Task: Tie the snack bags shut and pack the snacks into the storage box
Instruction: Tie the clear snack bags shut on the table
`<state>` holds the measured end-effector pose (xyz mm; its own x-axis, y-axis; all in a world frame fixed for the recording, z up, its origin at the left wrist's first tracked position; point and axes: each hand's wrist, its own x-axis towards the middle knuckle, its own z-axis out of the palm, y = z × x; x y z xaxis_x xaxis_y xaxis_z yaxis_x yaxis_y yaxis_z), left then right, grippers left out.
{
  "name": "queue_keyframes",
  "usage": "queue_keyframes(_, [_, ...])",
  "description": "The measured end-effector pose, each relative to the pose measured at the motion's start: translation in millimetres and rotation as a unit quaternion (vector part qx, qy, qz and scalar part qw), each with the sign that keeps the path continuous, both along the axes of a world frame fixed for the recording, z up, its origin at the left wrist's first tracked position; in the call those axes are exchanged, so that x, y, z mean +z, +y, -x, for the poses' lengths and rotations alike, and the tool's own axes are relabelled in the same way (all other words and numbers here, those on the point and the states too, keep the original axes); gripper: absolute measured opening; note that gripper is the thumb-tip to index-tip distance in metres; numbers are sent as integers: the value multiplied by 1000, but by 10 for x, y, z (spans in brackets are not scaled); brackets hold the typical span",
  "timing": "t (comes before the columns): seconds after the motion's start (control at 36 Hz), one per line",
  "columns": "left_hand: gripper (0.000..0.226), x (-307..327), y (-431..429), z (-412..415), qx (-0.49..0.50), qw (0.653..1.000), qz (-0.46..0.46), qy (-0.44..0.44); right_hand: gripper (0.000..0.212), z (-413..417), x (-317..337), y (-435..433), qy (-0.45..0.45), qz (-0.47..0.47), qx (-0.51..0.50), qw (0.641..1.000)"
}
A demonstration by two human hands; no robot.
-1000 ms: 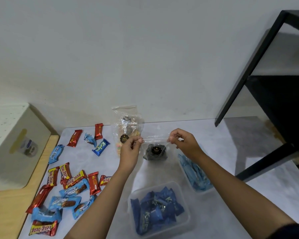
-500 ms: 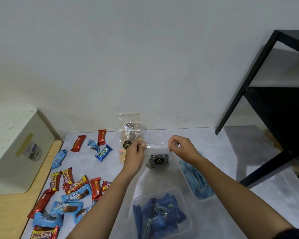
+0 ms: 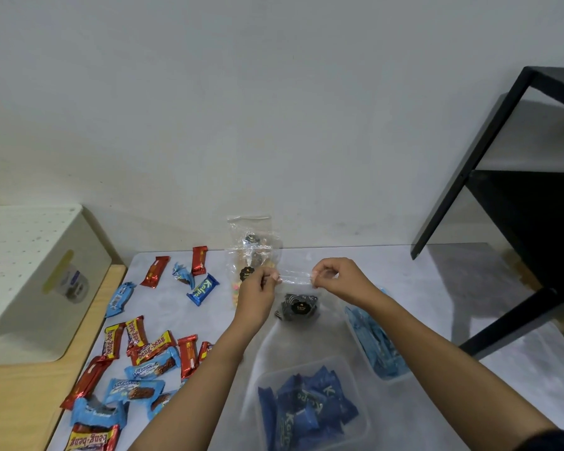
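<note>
Clear snack bag (image 3: 298,308) hangs btwn both hands, just over the tabletop (image 3: 404,271). Left hand (image 3: 258,292) & right hand (image 3: 339,281) each pinch an end of its mouth, stretched left-to-right. Twist next, probably.

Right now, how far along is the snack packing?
Done: dark blue packs fill the near box, light blue packs the second box. In hand: the left hand and right hand pinch the top of the held bag, not yet tied. Left: the bag by the wall, apparently untied, and the loose bars on the table.
</note>
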<state>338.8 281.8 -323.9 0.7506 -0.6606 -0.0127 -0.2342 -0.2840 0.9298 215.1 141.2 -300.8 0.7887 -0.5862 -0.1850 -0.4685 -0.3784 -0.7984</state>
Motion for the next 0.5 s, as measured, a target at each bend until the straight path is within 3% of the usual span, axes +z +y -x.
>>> queue_keyframes(0.19, [12,-14,9,-10,-13,997,41,63,22,-81,123,38,31,64,-7,997])
queue_keyframes(0.39, [15,-35,-1,-80,-74,992,48,88,8,-100,133,61,31,37,-17,999])
queue_keyframes(0.5, [13,-32,-57,-73,-81,993,39,82,11,-136,151,72,43,57,12,997])
